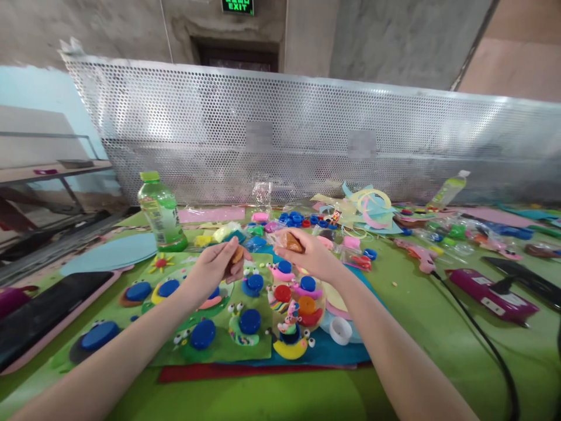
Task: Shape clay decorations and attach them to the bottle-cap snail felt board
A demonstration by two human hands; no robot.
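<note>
My left hand (219, 260) is closed with a small lump of orange-brown modelling clay (237, 254) between the fingers. My right hand (313, 254) grips a clear plastic bag of brown modelling clay (291, 241), level with the left hand and a little apart from it. Both are raised over a green sheet (175, 345) bearing several clay snails with bottle-cap shells, such as a green snail (245, 327). Right of it, on blue sheets, sit a yellow snail (291, 349), a red cap (281, 293) and a white cap (340, 331). My left forearm hides part of the green sheet.
A green bottle (161, 213) stands at the left behind blue paper discs (111, 252). Loose blue caps (295, 219) and paper strips (372, 207) lie at the back. On the right are a pink glue gun (418, 254) with a black cord and a purple box (491, 295).
</note>
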